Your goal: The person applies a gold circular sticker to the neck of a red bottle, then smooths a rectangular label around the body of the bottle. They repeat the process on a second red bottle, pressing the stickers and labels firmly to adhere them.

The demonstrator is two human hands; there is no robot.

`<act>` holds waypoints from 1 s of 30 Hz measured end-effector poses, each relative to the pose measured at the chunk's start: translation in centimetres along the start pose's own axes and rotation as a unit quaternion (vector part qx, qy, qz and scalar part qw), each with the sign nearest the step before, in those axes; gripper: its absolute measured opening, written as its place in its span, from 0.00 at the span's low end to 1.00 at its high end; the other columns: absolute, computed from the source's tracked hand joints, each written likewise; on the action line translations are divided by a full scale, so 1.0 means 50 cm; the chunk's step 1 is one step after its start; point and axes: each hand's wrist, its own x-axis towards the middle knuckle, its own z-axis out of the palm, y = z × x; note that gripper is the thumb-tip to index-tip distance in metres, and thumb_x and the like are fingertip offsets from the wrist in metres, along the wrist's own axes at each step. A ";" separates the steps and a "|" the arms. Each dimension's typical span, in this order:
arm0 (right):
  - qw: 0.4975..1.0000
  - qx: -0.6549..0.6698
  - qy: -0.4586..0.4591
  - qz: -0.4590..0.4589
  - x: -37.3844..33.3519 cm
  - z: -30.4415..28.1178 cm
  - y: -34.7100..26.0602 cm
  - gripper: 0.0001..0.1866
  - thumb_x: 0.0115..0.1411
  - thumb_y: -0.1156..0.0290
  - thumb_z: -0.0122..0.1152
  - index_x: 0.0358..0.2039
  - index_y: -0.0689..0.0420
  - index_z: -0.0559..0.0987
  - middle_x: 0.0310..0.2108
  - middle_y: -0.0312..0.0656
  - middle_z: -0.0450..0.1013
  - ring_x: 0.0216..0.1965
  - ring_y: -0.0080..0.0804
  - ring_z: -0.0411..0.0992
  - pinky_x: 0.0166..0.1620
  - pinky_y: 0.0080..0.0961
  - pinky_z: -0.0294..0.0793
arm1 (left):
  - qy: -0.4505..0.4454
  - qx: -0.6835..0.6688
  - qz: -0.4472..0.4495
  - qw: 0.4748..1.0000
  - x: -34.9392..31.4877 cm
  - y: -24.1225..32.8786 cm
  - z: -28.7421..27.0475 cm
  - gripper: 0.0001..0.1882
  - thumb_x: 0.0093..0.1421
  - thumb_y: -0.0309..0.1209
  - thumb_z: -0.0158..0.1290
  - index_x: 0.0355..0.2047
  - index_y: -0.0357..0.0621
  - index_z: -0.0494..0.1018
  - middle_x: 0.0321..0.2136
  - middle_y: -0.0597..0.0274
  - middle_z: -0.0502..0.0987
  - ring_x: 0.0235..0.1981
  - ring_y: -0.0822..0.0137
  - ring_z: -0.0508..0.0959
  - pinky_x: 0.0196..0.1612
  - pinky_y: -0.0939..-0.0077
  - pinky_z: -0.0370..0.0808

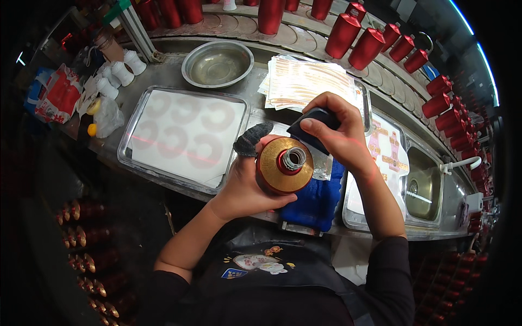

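Note:
My left hand (239, 187) grips a red bottle with a gold shoulder (270, 165). Its bare threaded neck (294, 157) points up toward me, and a dark fabric cover (253, 138) wraps one of the left fingers. Pinched between the thumb and fingers of my right hand (343, 130) is a dark, flat scraper-like block (317, 127), close beside the bottle's far right side. Whether the block touches the bottle, I cannot tell. Under the hands lies a blue cloth (315, 206) at the counter's front edge.
A tray with a white sheet of ring shapes (182, 136) lies left, a metal basin (217, 64) behind it. Paper sheets (307, 81) are stacked beyond my hands. At right are a decal tray (387, 157) and sink (423, 187). Red bottles (344, 33) line the curved conveyor (304, 38).

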 end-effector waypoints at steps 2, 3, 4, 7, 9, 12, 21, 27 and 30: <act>0.997 0.012 -0.072 -0.012 0.038 0.001 -0.015 0.13 0.55 0.69 0.73 0.38 0.59 0.80 0.32 0.33 0.74 0.36 0.19 0.70 0.41 0.17 0.70 | -0.016 -0.030 0.022 0.999 0.005 -0.005 -0.007 0.55 0.39 0.34 0.78 0.64 0.40 0.57 0.58 0.52 0.70 0.60 0.59 0.72 0.63 0.65 0.69; 0.991 0.039 -0.123 -0.042 0.056 0.004 -0.026 0.13 0.54 0.69 0.73 0.38 0.59 0.80 0.32 0.33 0.75 0.36 0.18 0.71 0.42 0.17 0.70 | -0.020 -0.042 0.039 0.998 0.008 -0.009 -0.007 0.55 0.39 0.35 0.78 0.64 0.40 0.57 0.57 0.51 0.71 0.58 0.58 0.74 0.61 0.64 0.70; 0.978 0.095 -0.164 -0.082 0.072 0.008 -0.040 0.13 0.54 0.70 0.74 0.38 0.59 0.81 0.32 0.33 0.75 0.36 0.18 0.71 0.42 0.17 0.70 | -0.013 -0.037 0.049 0.998 0.004 -0.010 -0.009 0.55 0.39 0.35 0.78 0.64 0.40 0.57 0.57 0.50 0.71 0.60 0.58 0.73 0.62 0.64 0.69; 0.970 0.023 -0.239 0.041 0.117 0.034 -0.066 0.14 0.51 0.72 0.75 0.37 0.61 0.82 0.33 0.35 0.78 0.37 0.18 0.73 0.43 0.16 0.72 | 0.016 -0.088 0.013 0.996 0.004 -0.020 -0.002 0.54 0.39 0.36 0.79 0.63 0.39 0.59 0.58 0.50 0.70 0.61 0.58 0.72 0.63 0.64 0.68; 0.963 0.002 -0.268 -0.014 0.130 0.039 -0.074 0.15 0.51 0.72 0.77 0.37 0.62 0.81 0.31 0.34 0.77 0.35 0.18 0.74 0.42 0.17 0.73 | 0.008 -0.099 0.020 0.995 0.002 -0.025 0.000 0.56 0.39 0.39 0.79 0.64 0.37 0.59 0.58 0.49 0.69 0.61 0.56 0.71 0.64 0.64 0.67; 0.935 0.109 -0.335 -0.019 0.132 0.045 -0.067 0.15 0.52 0.72 0.77 0.38 0.62 0.81 0.29 0.33 0.77 0.33 0.18 0.73 0.40 0.16 0.73 | 0.005 -0.050 0.035 0.998 -0.004 -0.025 -0.005 0.57 0.40 0.36 0.78 0.66 0.36 0.58 0.59 0.50 0.69 0.62 0.58 0.71 0.65 0.65 0.67; 0.994 -0.075 -0.073 0.016 0.072 0.006 -0.040 0.09 0.55 0.74 0.72 0.35 0.62 0.81 0.30 0.33 0.77 0.35 0.19 0.73 0.40 0.21 0.75 | 0.029 -0.004 0.038 0.999 0.003 -0.005 0.004 0.48 0.43 0.33 0.76 0.62 0.39 0.62 0.57 0.52 0.71 0.60 0.57 0.73 0.62 0.65 0.71; 0.999 -0.004 0.010 -0.037 0.027 -0.007 -0.001 0.09 0.54 0.78 0.71 0.35 0.62 0.79 0.30 0.36 0.76 0.34 0.19 0.73 0.38 0.19 0.74 | 0.134 0.055 0.120 0.982 0.007 -0.005 0.023 0.46 0.42 0.32 0.76 0.61 0.43 0.67 0.58 0.47 0.71 0.58 0.51 0.75 0.60 0.61 0.74; 0.987 -0.073 0.068 -0.123 -0.015 0.003 -0.002 0.11 0.52 0.80 0.72 0.36 0.61 0.81 0.29 0.39 0.77 0.31 0.25 0.75 0.36 0.23 0.75 | 0.159 0.014 0.125 0.979 0.003 -0.020 0.043 0.47 0.43 0.31 0.76 0.63 0.40 0.65 0.58 0.46 0.70 0.58 0.51 0.75 0.60 0.62 0.73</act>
